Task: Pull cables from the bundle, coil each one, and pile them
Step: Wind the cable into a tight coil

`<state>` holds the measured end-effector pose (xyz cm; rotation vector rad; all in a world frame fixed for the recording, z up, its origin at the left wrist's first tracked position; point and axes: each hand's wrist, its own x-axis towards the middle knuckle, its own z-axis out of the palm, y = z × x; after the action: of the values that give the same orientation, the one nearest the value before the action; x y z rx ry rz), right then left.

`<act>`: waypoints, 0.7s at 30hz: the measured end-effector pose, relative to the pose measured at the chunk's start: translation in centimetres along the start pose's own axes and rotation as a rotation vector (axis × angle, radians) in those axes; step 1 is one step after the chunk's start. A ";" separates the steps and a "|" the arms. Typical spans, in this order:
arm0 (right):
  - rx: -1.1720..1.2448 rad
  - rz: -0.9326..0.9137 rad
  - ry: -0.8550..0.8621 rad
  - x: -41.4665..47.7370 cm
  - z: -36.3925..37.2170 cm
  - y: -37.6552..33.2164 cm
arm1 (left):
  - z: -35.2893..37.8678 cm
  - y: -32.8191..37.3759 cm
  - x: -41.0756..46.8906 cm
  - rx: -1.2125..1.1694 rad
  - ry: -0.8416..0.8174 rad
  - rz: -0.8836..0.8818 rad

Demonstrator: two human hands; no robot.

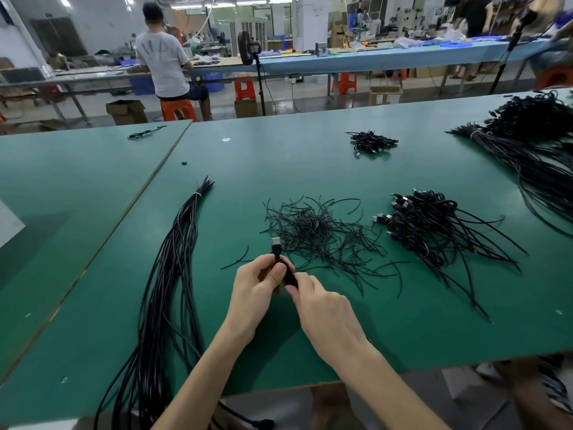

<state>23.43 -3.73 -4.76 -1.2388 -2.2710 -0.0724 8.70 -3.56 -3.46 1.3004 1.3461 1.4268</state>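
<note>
So, mid-job I'd say. Both hands are busy with one cable (289,276). The left hand (259,282) has fingers and thumb curled round the small black coil, with the plug (276,243) poking up out of the top. The right hand (322,305) pinches the coil from the other side. They hold it low over the green surface (279,169), just in front of a scatter of short wire pieces (316,231). My guess is those are ties for cinching each coil and this one is about to get tied off, but I can't tell for sure.

What's done: a decent pile (428,221) of coiled cables sits to the right, loose tails trailing toward the near edge, and a smaller heap (372,142) lies further back.

What's left: plenty. The long bundle (173,259) on the left, cinched with a white tie near its far end, runs off the near edge and looks thick. Another big dark mass of cables (542,150) sits at the far right. So nowhere near finished, by my reckoning.

Writing-wise, nothing readable. The person (162,57) seated at the next bench has faint grey marks on the back of the shirt, too smeared to make out. The cardboard boxes (127,111) on the floor show no print I can read.
</note>
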 end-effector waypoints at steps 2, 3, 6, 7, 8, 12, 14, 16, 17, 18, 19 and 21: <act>-0.043 -0.011 0.028 0.1 -0.2 -0.1 | 0.0 0.1 0.1 0.001 -0.002 -0.003; -0.063 -0.011 0.035 0.1 -0.3 0.0 | 0.0 0.1 0.1 0.006 -0.009 -0.001; -0.074 -0.003 -0.033 -0.1 -0.2 0.2 | 0.2 0.1 0.1 0.003 -0.017 -0.013; -0.054 0.005 -0.067 -0.2 -0.2 0.2 | 0.2 0.1 0.0 -0.003 -0.020 -0.020; -0.028 0.012 -0.091 -0.2 -0.2 0.3 | 0.2 0.1 0.0 -0.007 -0.021 -0.027; 0.033 0.025 -0.126 -0.3 -0.1 0.2 | 0.2 0.1 0.1 0.023 0.000 -0.007; 0.036 0.008 -0.135 -0.3 0.2 0.3 | 0.3 0.0 0.2 0.049 0.008 0.002; 0.027 0.004 -0.138 -0.3 0.4 0.3 | 0.3 0.0 0.1 0.055 0.021 -0.002; 0.001 0.004 -0.147 -0.3 0.4 0.3 | 0.2 0.0 0.1 0.055 0.026 -0.003; -0.037 0.004 -0.161 -0.3 0.3 0.2 | 0.2 -0.1 0.0 0.055 0.030 -0.001; -0.076 0.008 -0.173 -0.3 0.3 0.1 | 0.2 0.0 0.0 0.053 0.031 0.002; -0.080 0.000 -0.164 -0.4 0.2 0.1 | 0.2 0.0 0.1 0.039 0.028 0.006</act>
<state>23.63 -3.95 -5.13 -1.3292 -2.4292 -0.0648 8.89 -3.46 -3.42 1.3147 1.3962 1.4341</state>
